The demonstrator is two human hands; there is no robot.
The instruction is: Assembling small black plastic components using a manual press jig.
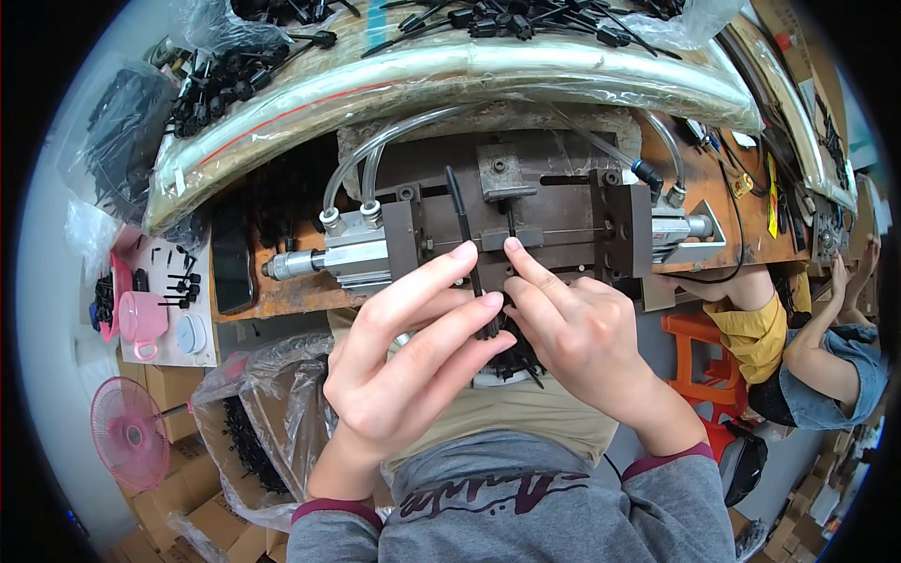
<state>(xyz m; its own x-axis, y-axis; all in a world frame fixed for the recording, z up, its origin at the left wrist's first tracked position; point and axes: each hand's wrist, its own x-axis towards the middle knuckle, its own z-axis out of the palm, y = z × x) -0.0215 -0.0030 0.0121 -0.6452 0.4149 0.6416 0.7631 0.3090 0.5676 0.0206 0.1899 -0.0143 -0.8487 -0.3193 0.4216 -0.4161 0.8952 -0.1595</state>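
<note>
The left grip (pixel 389 352) grasps a black rod (pixel 458 205) by its lower portion, apparently to keep the upper length unobstructed. The right grip (pixel 591 324) extends its index fingertip to a small fixture block (pixel 497 240), just right of the rod, possibly to steady it. The left fingers partly mask the rod. Whether the right grip's curled fingers hold anything cannot be determined. Black parts (pixel 514 364) below both grips are partly hidden.

The flat metal machine (pixel 563 211) was dark brown. Over it, the slim, pointed rod (pixel 461 212) was black; to its left, the round caged fan (pixel 130 433) was pink; in front, the cloth sweatshirt (pixel 554 530) was grey, maroon-cuffed and dark-lettered.
</note>
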